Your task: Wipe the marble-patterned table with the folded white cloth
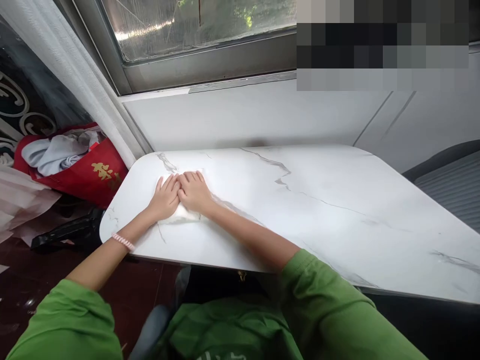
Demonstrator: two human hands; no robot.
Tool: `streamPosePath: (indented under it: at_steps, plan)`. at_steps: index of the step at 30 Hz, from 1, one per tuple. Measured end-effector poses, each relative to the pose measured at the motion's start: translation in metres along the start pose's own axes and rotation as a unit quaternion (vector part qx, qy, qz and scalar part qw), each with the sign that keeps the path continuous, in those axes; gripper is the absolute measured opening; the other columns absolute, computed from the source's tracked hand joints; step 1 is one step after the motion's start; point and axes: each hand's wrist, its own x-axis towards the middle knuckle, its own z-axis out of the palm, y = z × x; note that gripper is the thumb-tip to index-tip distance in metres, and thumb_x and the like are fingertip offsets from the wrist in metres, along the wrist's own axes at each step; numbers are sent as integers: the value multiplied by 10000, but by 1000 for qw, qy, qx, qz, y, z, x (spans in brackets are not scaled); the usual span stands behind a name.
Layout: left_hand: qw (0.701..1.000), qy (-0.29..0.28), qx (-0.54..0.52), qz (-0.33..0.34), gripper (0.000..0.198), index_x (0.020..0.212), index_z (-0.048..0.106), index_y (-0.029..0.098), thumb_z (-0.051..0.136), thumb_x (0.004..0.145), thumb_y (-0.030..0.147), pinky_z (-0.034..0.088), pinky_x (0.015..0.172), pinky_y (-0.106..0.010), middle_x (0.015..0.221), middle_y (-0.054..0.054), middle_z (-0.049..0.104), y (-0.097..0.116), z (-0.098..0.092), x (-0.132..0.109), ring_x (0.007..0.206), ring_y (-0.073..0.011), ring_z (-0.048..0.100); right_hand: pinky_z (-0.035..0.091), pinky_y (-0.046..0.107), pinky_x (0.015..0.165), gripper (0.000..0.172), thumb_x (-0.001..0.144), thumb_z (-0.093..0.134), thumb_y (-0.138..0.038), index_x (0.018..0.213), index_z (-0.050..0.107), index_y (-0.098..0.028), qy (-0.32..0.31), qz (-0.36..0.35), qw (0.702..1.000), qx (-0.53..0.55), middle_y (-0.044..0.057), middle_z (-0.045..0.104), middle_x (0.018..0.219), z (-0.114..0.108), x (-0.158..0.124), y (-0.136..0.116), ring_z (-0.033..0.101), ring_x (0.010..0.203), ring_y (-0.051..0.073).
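Note:
On the left part of the white marble-patterned table (330,175) lies a folded white cloth (182,215), much of it hidden beneath both hands. My left hand (164,199) rests flat on the cloth's left side, fingers stretched forward and spread a little. My right hand (195,192) presses flat on its middle and right side, with the fingers extended. The two hands touch where the left fingertips meet the right thumb side. A pink and white band (123,242) circles my left wrist.
Behind the table stand a white wall panel (240,120) and a window frame (210,62). A red bag (84,175) filled with clothes sits left, beside a white curtain (75,65). A grey ribbed chair back (453,177) is at the right. The table has rounded corners.

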Motion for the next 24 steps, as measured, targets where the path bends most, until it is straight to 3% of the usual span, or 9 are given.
streamPosePath:
  at_steps: [6, 11, 16, 19, 24]
  plan:
    - [999, 21, -11, 27, 540, 1519, 310, 138, 260, 993, 253, 110, 1216, -538, 1592, -149, 299, 35, -14, -90, 1493, -277, 209, 197, 569, 1163, 504, 908, 440, -281, 1341, 492, -29, -19, -55, 998, -2, 243, 498, 1383, -7, -73, -51, 393, 1321, 357]
    - [998, 12, -33, -54, 542, 1525, 320, 233, 298, 984, 252, 155, 1208, -554, 1592, -86, 319, 54, -23, -118, 1475, -272, 267, 207, 553, 1164, 475, 906, 442, -256, 1325, 512, -45, -43, -89, 994, 39, 221, 523, 1349, -13, -86, -62, 409, 1300, 331]
    - [991, -3, -41, -123, 526, 1514, 328, 282, 264, 995, 230, 138, 1216, -540, 1602, -45, 304, 42, -19, -103, 1494, -231, 222, 241, 519, 1143, 419, 908, 420, -243, 1283, 543, -103, -25, -84, 995, 46, 180, 544, 1304, -3, -61, -56, 430, 1251, 311]
    - [992, -8, -28, -123, 516, 1510, 321, 250, 272, 997, 238, 111, 1220, -532, 1598, -61, 309, 12, -14, -76, 1499, -224, 205, 254, 500, 1126, 400, 910, 414, -242, 1269, 547, -127, -15, -77, 996, 41, 162, 581, 1242, 11, -25, -48, 465, 1196, 299]
    - [986, -2, -17, -167, 497, 1477, 370, 201, 279, 989, 215, 98, 1231, -477, 1580, -73, 346, -49, -12, -9, 1486, -204, 238, 265, 466, 1108, 354, 926, 382, -234, 1218, 564, -150, -27, -56, 998, 23, 138, 610, 1201, 37, 62, -31, 500, 1143, 284]
